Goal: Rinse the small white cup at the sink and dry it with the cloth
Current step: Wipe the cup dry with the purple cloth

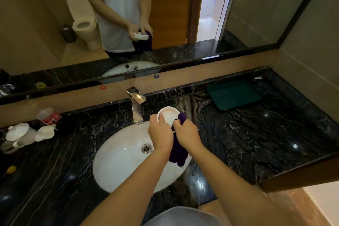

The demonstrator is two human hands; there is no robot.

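The small white cup (169, 114) is held above the back rim of the white oval sink (121, 159), its mouth tilted toward me. My left hand (160, 134) grips the cup's left rim, thumb inside. My right hand (187, 134) grips a dark purple cloth (178, 150) and presses its upper end against the cup's right rim. The rest of the cloth hangs down between my wrists over the basin. The chrome tap (136, 104) stands just left of the cup; no water is seen running.
Black marble counter (238, 134) surrounds the sink. At the left stand several white cups (23, 134) and a clear plastic cup with a red label (48, 116). A folded dark green towel (233, 94) lies at the back right. A mirror spans the wall behind.
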